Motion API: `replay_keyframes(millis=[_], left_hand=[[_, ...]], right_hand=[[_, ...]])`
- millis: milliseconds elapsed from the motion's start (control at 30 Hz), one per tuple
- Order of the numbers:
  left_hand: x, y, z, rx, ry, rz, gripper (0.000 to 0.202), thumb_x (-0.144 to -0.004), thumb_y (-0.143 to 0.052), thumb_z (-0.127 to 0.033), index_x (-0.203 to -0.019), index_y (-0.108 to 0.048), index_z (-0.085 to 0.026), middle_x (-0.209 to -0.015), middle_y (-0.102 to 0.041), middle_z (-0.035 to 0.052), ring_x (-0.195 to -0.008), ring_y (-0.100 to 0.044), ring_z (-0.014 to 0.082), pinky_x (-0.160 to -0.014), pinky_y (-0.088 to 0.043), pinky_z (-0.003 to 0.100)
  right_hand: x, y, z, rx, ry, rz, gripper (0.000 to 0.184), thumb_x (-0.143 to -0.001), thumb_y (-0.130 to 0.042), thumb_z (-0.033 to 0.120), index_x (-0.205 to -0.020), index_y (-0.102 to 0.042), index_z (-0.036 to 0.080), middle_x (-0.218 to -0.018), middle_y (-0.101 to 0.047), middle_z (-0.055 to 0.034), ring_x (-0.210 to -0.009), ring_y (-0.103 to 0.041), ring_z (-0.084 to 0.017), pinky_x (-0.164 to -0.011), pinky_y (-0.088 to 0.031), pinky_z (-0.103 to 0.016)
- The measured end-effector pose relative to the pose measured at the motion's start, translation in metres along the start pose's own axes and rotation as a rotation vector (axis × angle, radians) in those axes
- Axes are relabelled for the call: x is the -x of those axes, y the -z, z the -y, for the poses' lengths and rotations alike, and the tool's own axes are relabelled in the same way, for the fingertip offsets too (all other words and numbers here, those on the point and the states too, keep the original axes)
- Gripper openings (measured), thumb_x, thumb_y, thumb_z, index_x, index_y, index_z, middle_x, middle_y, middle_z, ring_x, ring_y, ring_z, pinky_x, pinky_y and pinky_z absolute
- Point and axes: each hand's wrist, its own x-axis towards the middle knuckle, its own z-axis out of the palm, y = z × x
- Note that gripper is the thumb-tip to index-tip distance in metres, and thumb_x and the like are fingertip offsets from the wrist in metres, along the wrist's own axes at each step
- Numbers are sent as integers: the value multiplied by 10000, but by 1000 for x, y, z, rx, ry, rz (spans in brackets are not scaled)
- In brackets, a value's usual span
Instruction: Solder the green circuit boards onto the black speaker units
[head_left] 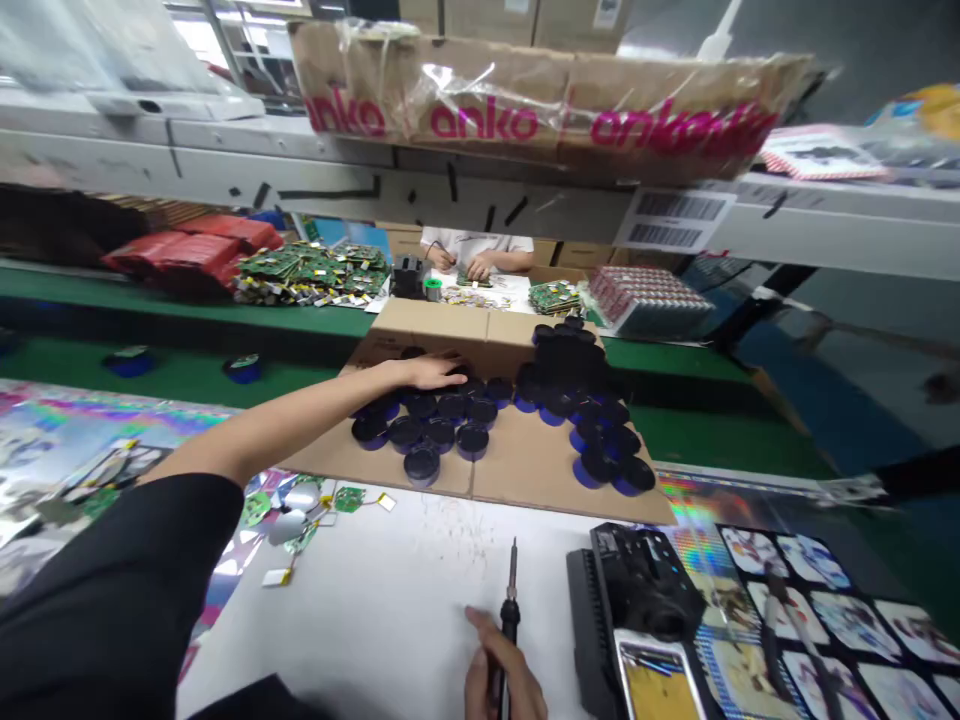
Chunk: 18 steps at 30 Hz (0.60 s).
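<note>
My left hand [435, 371] reaches far forward, its fingers stretched out over the back of a cluster of round black-topped, blue-sided cases [439, 433]. Its fingertips are blurred, and whether they touch a case I cannot tell. These cases stand on a flat cardboard sheet [495, 470], with a second group [592, 440] piled at the right. Low in the view, my right hand [504, 670] is closed around a soldering iron [510, 610], its tip pointing up and away over the white work surface [375, 620]. Small green circuit boards [350, 499] with wires and batteries lie left of it.
A black soldering station [637, 590] with a yellow sponge tray stands at the right, beside pliers [787, 620]. Overhead runs a shelf [450, 190] carrying a cardboard box [525, 100]. Across a green conveyor, a co-worker's hands [480, 265] work near stacked boards [315, 270].
</note>
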Motion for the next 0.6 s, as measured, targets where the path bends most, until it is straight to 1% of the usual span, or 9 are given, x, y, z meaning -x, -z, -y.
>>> replay_keyframes(millis=[100,200,267,333,400,467,500,533,600], left_hand=[[16,-4,-8,3,-25,5,657,-1034,-390,-648,-1456,-600,-190,-1520,-624,138,-1390,-591,311,-1196,-424,357],[29,0,-13,6,-18,-26,669,-1026,-413,-670,-1468,-586,-199,-1516,-622,138,-1373,-602,318,-1200,-422,367],[40,9,-13,9,21,-92,689,-1026,-419,-668,-1479,-564,-170,-1559,-580,160,-1416,-564,335,-1233,-392,393],[60,21,-12,14,94,-199,707,-1049,-369,-646,-1508,-513,-128,-1590,-536,188,-1455,-522,343,-1258,-367,421],[95,31,-10,18,187,-326,705,-1073,-308,-618,-1548,-451,-116,-1616,-496,188,-1495,-473,330,-1281,-340,430],[149,31,-9,15,293,-443,693,-1077,-302,-613,-1569,-416,-139,-1637,-463,164,-1528,-426,309,-1303,-313,422],[180,25,-10,12,355,-494,690,-1071,-321,-618,-1566,-414,-147,-1630,-465,158,-1527,-425,304,-1304,-315,422],[213,16,-11,10,427,-537,680,-1070,-326,-613,-1564,-410,-153,-1622,-469,158,-1521,-432,302,-1299,-327,431],[278,-16,-15,8,590,-604,670,-1069,-312,-594,-1536,-420,-126,-1572,-499,201,-1484,-470,334,-1257,-390,489]], right_hand=[[-1,4,0,-68,32,50,216,-924,-660,119,-1090,-751,222,-1019,-867,-73,-893,-852,-232,-827,-695,-283],[-4,6,-2,-126,71,120,240,-934,-643,113,-1134,-741,200,-1075,-861,-94,-932,-851,-236,-857,-698,-297],[-7,6,-5,-145,99,161,242,-941,-631,109,-1146,-733,188,-1089,-859,-98,-937,-852,-230,-862,-696,-286],[-9,7,-6,-150,113,180,228,-947,-629,114,-1142,-728,178,-1087,-858,-103,-940,-851,-226,-841,-693,-264],[-10,7,-5,-138,117,184,210,-951,-633,123,-1132,-730,169,-1068,-860,-107,-912,-851,-218,-782,-683,-234],[-10,7,-2,-112,106,176,184,-957,-643,142,-1116,-733,158,-1033,-863,-113,-812,-842,-196,-701,-661,-210],[-10,7,0,-97,87,167,167,-961,-651,157,-1105,-737,154,-1015,-864,-117,-739,-826,-180,-662,-647,-205],[-9,6,2,-84,60,151,152,-965,-660,179,-1090,-742,150,-995,-864,-120,-667,-801,-165,-625,-632,-206],[-7,5,7,-71,-5,109,151,-972,-677,240,-1059,-758,145,-952,-862,-120,-566,-747,-148,-536,-592,-210]])
